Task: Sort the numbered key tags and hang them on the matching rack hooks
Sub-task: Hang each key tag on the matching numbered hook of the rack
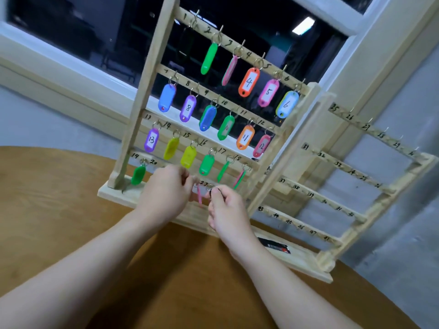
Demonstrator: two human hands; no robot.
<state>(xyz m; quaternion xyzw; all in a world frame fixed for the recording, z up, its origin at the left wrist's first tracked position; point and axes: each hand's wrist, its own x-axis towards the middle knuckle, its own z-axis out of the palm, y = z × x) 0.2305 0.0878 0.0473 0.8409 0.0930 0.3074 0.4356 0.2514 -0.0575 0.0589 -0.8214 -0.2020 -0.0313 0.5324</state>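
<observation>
**At the bottom rail: tag going on**

Right hand (225,205) pinched the ring of a pink key tag (200,197); left hand (166,188) pinched nearby, contents unclear. Left rack (142,91) filled through 19; right rack (351,184) hooks bare.

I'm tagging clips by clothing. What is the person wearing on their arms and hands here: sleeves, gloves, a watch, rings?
Nothing shows. Both forearms are bare all the way to the bottom edge of the picture, with no sleeve or cuff in view. The left hand and right hand wear no gloves, and no watch, bracelet or ring can be seen on the wrists or the visible fingers. Motion blur could hide something small.
</observation>
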